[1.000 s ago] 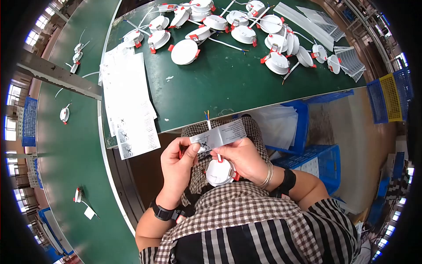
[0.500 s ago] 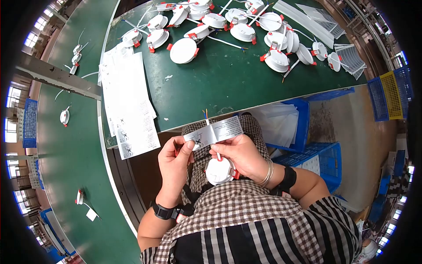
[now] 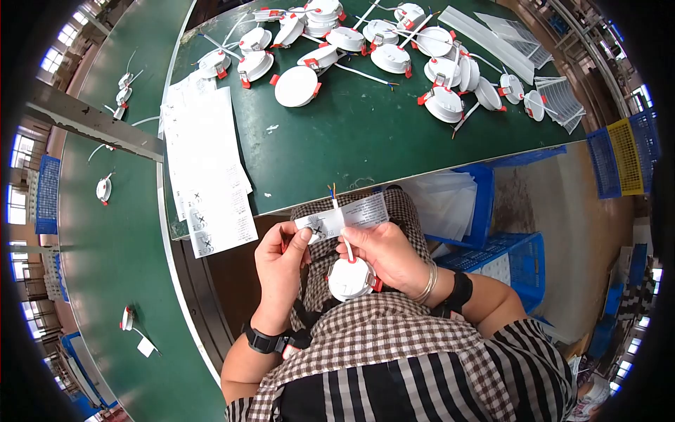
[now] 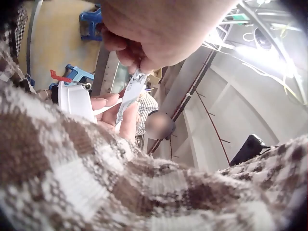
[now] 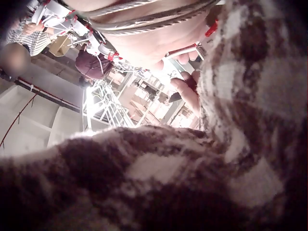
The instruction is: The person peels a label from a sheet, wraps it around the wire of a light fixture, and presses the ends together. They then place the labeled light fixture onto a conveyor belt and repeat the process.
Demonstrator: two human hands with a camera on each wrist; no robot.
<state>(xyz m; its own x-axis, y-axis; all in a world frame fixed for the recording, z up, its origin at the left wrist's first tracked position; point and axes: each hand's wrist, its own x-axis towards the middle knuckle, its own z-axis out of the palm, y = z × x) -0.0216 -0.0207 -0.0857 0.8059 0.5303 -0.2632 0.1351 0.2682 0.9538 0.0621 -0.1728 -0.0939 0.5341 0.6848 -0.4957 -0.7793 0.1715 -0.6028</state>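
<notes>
In the head view a silvery printed label (image 3: 365, 212) lies across the white cable of a round white lamp (image 3: 349, 279), whose bare wire ends stick out above it. My left hand (image 3: 280, 264) pinches the label's left end between thumb and fingers. My right hand (image 3: 388, 254) pinches the label and cable near the middle, the thumb on top. The lamp, with red-tipped clips, hangs below the right hand, against the checked apron. The left wrist view shows the label (image 4: 131, 96) edge-on between both hands, with the lamp (image 4: 76, 103) beside the right fingers.
Many white lamps (image 3: 296, 86) lie on the green table (image 3: 316, 148), with printed label sheets (image 3: 211, 155) at its left edge and clear plastic strips (image 3: 485, 43) at the back right. Blue crates (image 3: 524, 264) stand below on the right. Several lamps lie on the long green surface (image 3: 133, 253) at left.
The label has shifted slightly left and flattened against the cable since the earliest frame. My right thumb has moved a little up onto it; both hands keep their hold.
</notes>
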